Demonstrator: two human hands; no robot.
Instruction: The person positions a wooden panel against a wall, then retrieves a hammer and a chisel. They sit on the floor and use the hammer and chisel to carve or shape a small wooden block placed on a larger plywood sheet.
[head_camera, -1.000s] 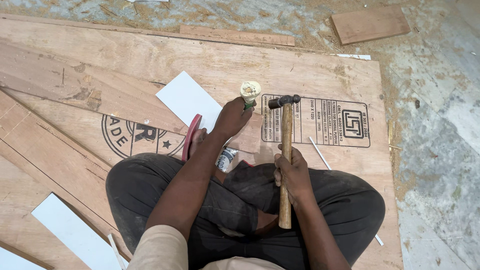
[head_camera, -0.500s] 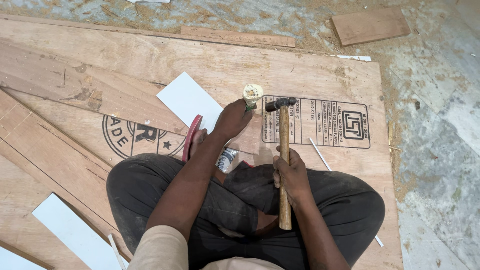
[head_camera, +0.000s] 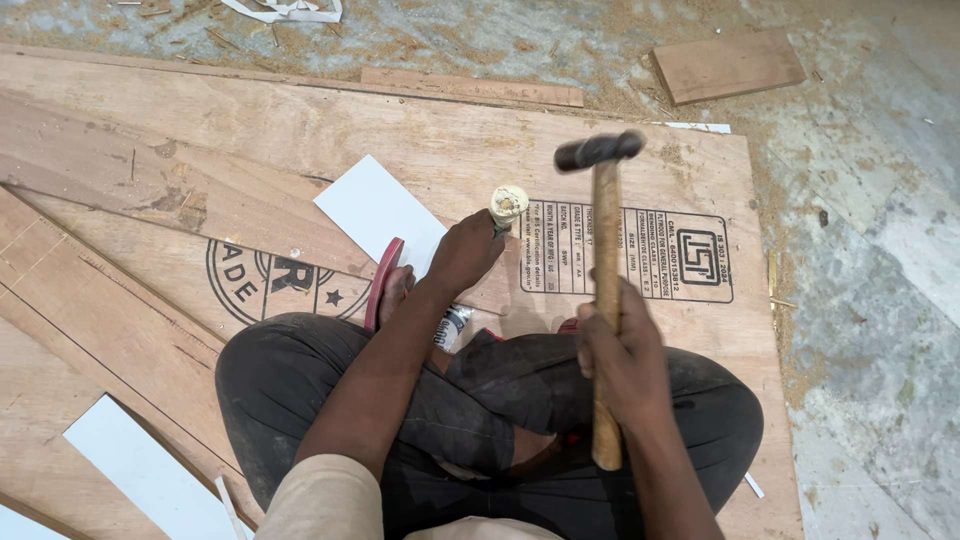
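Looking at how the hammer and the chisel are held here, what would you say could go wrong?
1. The left hand grips the chisel just below its pale, worn handle top, so a glancing blow from the hammer could strike the fingers.
2. The right hand holds the wooden handle low, with the head raised and off to the side of the chisel; the swing may miss.
3. The crossed legs lie close behind the chisel on the plywood sheet; a slip could reach them.

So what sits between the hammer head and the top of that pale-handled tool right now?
In the head view, nothing: only bare plywood sheet shows between the hammer head and the chisel held upright by the left hand.
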